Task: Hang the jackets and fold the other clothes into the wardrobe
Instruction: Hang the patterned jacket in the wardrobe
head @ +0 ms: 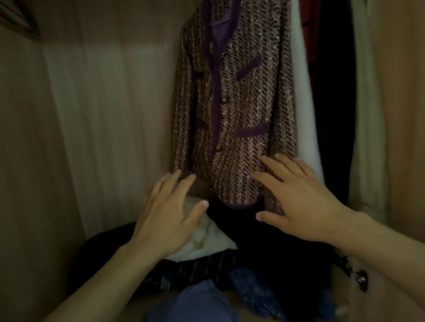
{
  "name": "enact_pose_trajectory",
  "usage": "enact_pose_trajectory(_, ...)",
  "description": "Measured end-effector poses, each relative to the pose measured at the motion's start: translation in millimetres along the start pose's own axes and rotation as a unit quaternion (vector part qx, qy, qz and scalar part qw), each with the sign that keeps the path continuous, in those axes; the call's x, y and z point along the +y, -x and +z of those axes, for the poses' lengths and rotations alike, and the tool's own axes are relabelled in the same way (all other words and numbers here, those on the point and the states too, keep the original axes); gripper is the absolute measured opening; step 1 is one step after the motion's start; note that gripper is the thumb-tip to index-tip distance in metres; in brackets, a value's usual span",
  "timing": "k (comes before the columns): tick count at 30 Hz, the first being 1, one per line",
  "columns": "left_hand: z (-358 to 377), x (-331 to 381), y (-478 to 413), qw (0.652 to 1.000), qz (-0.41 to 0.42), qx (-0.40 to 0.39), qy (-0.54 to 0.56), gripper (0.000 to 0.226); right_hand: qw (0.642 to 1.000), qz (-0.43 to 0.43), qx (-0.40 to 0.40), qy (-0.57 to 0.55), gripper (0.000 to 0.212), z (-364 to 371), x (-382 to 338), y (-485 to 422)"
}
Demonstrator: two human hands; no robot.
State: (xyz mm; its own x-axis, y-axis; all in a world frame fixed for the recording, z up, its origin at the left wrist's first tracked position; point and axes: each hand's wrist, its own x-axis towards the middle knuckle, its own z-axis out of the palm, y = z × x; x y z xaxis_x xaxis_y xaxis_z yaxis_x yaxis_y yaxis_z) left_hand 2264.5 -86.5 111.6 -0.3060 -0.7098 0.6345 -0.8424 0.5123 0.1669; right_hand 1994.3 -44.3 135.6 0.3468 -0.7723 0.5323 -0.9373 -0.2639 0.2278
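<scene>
Our left hand [169, 218] and right hand [299, 199] flank the hung jacket's hem

Both hands are spread and grip nothing. We see the tweed jacket [238, 86] hanging inside the wardrobe [112, 107], its long axis running 12 to 6 o'clock. The right hand, at its 5 o'clock, seems to touch the hem and is nearer. The left waits at 7 o'clock by the sleeve cuff.
</scene>
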Motion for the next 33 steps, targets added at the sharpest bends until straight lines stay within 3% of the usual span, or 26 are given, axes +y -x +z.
enact_pose_trajectory(6,28,27,45,0.995,-0.005,-0.072,0.074,0.08,0.997,0.043,-0.067,0.006,0.081,-14,-25,75)
enact_pose_trajectory(9,32,60,57,0.991,-0.007,-0.085,0.102,0.071,0.994,0.076,-0.078,-0.01,0.075,-31,-21,117)
enact_pose_trajectory(16,10,151,83,0.991,0.045,-0.094,0.088,0.074,0.99,0.131,-0.05,-0.007,0.07,-79,11,199)
enact_pose_trajectory(25,-8,302,131,0.988,0.11,-0.08,0.076,0.061,0.988,0.147,-0.045,0.006,0.071,-135,71,331)
enact_pose_trajectory(33,13,427,187,0.972,0.167,-0.161,0.038,0.063,0.974,0.212,-0.074,-0.022,0.069,-164,116,457)
